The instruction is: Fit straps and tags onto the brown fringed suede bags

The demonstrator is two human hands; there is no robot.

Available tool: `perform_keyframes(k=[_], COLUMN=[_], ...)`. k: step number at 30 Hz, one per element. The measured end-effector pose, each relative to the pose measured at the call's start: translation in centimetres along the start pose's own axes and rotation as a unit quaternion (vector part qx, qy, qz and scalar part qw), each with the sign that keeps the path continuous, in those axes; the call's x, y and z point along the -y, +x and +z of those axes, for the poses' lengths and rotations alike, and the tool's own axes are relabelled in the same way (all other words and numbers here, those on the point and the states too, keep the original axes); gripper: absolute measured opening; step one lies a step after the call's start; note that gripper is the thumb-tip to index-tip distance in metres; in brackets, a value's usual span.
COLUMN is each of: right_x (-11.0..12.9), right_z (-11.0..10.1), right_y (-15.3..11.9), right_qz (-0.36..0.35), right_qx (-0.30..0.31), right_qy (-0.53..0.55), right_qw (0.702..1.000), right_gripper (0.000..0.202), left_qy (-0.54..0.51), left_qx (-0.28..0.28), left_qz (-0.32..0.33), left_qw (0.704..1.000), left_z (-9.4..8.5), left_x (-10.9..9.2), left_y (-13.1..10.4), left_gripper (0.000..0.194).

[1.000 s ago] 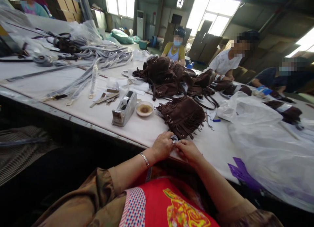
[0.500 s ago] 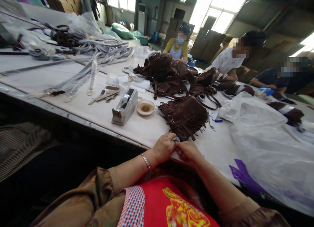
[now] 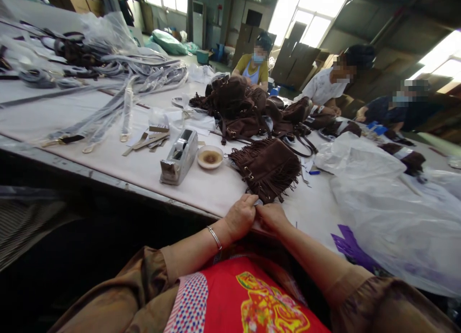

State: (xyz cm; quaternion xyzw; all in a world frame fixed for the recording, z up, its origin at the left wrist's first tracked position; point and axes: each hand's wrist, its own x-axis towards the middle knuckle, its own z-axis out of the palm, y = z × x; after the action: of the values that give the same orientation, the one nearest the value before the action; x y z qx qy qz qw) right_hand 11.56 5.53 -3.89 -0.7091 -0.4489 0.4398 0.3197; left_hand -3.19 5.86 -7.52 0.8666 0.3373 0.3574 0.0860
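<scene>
My left hand point(image 3: 242, 216) and my right hand point(image 3: 272, 218) meet at the table's near edge, fingers closed and almost touching. Between them shows a small greyish bit point(image 3: 258, 203), too little of it to name. Just beyond my fingers lies a dark brown fringed bag point(image 3: 268, 167) with gold-coloured metal fittings, its near end reaching my hands. To its left stand a shallow white dish point(image 3: 210, 158) with brown residue and a grey tape dispenser point(image 3: 179, 158).
A heap of brown bags point(image 3: 241, 102) lies farther back. Plastic-wrapped straps point(image 3: 108, 112) and metal strips point(image 3: 149, 142) lie left. Clear plastic bags point(image 3: 382, 208) and purple tape point(image 3: 351, 246) cover the right side. Several people sit across the table point(image 3: 144, 179).
The whole view has shifted slightly, with the table's things now a little further left. Both hands stay together at the bag's near end; my right hand's fingers have turned slightly inward.
</scene>
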Motion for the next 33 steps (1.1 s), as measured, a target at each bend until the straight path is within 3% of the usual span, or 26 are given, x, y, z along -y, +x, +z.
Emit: perform_keyframes(k=[3, 7, 13, 19, 26, 28, 30, 33], right_x=[0.3, 0.4, 0.7, 0.5, 0.0, -0.3, -0.6, -0.8], right_z=[-0.5, -1.3, -0.6, -0.7, -1.4, -1.6, -1.6, -1.9], right_y=[-1.4, -2.8, -3.6, -4.0, -4.3, -4.2, -4.0, -3.7], right_qz=[0.037, 0.04, 0.043, 0.047, 0.049, 0.05, 0.05, 0.032], right_qx=[0.052, 0.103, 0.058, 0.051, 0.061, 0.06, 0.056, 0.069], right_qy=[0.01, 0.103, 0.175, 0.208, 0.244, 0.258, 0.269, 0.291], right_qw=[0.998, 0.989, 0.982, 0.976, 0.967, 0.963, 0.96, 0.954], right_gripper=[0.034, 0.034, 0.037, 0.038, 0.046, 0.048, 0.051, 0.054], left_qy=[0.005, -0.015, -0.117, -0.172, -0.211, -0.253, -0.331, -0.507], left_qx=[-0.004, -0.016, -0.011, 0.033, 0.017, 0.018, 0.011, 0.001], left_qz=[-0.015, -0.05, -0.126, -0.186, -0.252, -0.286, -0.328, -0.386], left_qw=[1.0, 0.999, 0.985, 0.967, 0.944, 0.924, 0.885, 0.771], left_z=[-0.1, -0.3, -1.2, -2.2, -2.5, -2.5, -2.5, -2.3], left_x=[0.2, 0.2, -0.3, -1.3, -2.4, -2.8, -3.3, -4.0], left_y=[0.1, 0.4, 1.2, 1.6, 1.9, 2.1, 2.3, 2.4], left_gripper=[0.018, 0.015, 0.015, 0.018, 0.024, 0.027, 0.03, 0.031])
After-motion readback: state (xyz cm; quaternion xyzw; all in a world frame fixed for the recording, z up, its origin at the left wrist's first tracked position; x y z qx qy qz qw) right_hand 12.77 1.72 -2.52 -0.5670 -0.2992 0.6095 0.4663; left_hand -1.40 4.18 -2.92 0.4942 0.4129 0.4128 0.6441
